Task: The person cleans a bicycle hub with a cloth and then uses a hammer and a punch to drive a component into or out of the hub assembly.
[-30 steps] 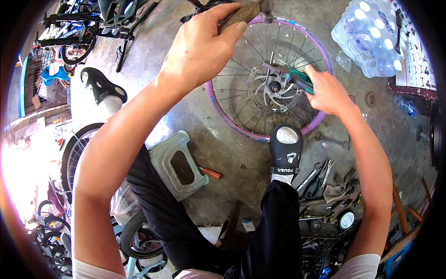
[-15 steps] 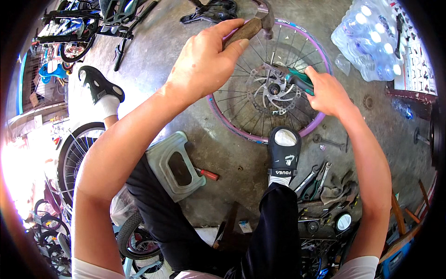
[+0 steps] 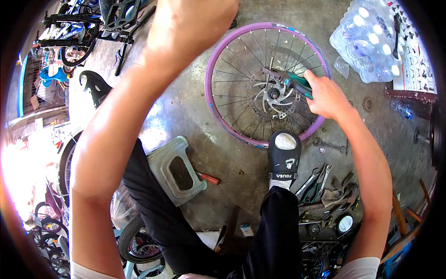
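Note:
My left hand [image 3: 197, 21] is raised at the top edge, its fingers cut off by the frame; the hammer it gripped half a second ago is out of sight. My right hand [image 3: 328, 96] is closed around pliers [image 3: 297, 83] with green and black handles. Their jaws sit over the hub area, at a thin upright metal rod [image 3: 271, 63]. Beneath lies a bicycle wheel [image 3: 210, 76] with a purple rim and no tyre, flat on the floor. A silver brake disc [image 3: 290, 103] surrounds its hub.
My shod right foot [image 3: 284, 160] touches or nearly touches the rim. A grey plastic stool [image 3: 165, 160] with a red-handled screwdriver [image 3: 210, 179] beside it stands left. Spanners [image 3: 325, 179] and other tools lie right. Wrapped bottles [image 3: 364, 42] stand far right; bicycles [image 3: 76, 32] far left.
My left hand has risen toward the top edge, carrying the hammer out of view. My right hand keeps the pliers in nearly the same place over the wheel.

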A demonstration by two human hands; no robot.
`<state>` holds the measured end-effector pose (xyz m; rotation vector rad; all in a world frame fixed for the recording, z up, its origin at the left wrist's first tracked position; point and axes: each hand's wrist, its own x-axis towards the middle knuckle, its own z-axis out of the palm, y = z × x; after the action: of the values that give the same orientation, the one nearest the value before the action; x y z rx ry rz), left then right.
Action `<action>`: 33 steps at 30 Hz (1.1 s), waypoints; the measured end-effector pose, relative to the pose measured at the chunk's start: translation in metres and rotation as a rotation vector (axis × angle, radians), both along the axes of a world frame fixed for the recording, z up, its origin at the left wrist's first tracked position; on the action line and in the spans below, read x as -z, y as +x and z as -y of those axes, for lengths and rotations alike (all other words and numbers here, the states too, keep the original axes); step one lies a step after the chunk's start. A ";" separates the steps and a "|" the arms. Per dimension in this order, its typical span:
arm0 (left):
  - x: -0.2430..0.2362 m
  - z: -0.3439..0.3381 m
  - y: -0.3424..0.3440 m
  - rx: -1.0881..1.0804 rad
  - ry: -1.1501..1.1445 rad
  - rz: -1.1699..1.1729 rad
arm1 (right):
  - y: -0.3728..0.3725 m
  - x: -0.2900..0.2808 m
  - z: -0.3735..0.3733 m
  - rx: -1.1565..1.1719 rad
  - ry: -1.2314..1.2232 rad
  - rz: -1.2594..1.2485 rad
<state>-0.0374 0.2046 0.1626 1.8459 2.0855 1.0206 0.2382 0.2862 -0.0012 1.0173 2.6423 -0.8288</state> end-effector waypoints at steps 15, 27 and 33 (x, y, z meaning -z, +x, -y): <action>0.015 0.029 0.004 -0.035 -0.287 0.010 | -0.005 -0.001 0.000 -0.026 -0.031 0.014; 0.043 0.043 0.007 0.008 -0.536 -0.068 | -0.005 0.005 -0.003 -0.037 -0.023 0.014; 0.037 0.031 0.004 0.049 -0.508 -0.093 | -0.005 0.002 -0.005 -0.061 -0.024 0.022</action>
<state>-0.0335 0.1733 0.1261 1.6898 2.0837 0.3460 0.2331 0.2908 -0.0034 0.9298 2.6245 -0.8288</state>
